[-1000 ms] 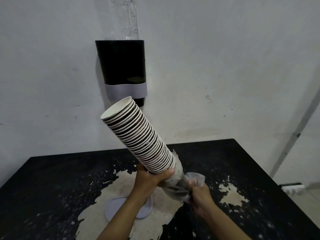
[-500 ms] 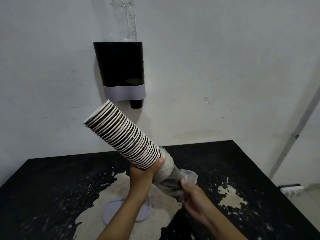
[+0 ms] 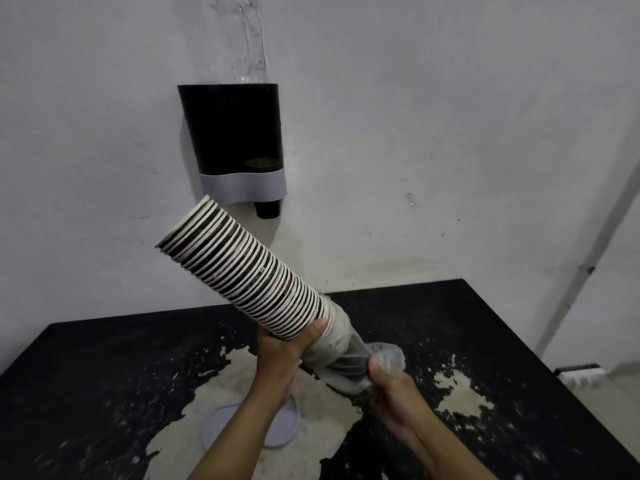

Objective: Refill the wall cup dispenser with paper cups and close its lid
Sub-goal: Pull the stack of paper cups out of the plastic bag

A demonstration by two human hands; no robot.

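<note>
Head view. I hold a long stack of paper cups (image 3: 249,271) in the air above the table (image 3: 104,368), tilted: its open rim end points up and to the left, its base end down and to the right. The rim end lies just below the wall cup dispenser (image 3: 232,140); I cannot tell whether they touch.

My left hand (image 3: 287,348) wraps around the lower end of the stack, thumb across the last few rims, fingers curled underneath. Closed grip on the cups.

My right hand (image 3: 391,393) is clenched around the bunched tail of a thin clear plastic sleeve (image 3: 343,355). The sleeve covers only the base end of the stack; the rest of the cups are bare.

The dispenser is fixed to the white wall (image 3: 450,116), above the table's far edge. Body dark, with a grey band (image 3: 242,185) at the bottom and one dark cup bottom (image 3: 267,208) protruding below the band. Its clear lid (image 3: 246,39) stands upright above the open top, against the wall.

The table is black with the coating flaked off in pale patches near its middle. A flat grey round disc (image 3: 277,431) lies on the large pale patch toward the near edge, partly hidden behind my left forearm.

A white block (image 3: 581,375) sits low beyond the table's right edge; too small to identify.
</note>
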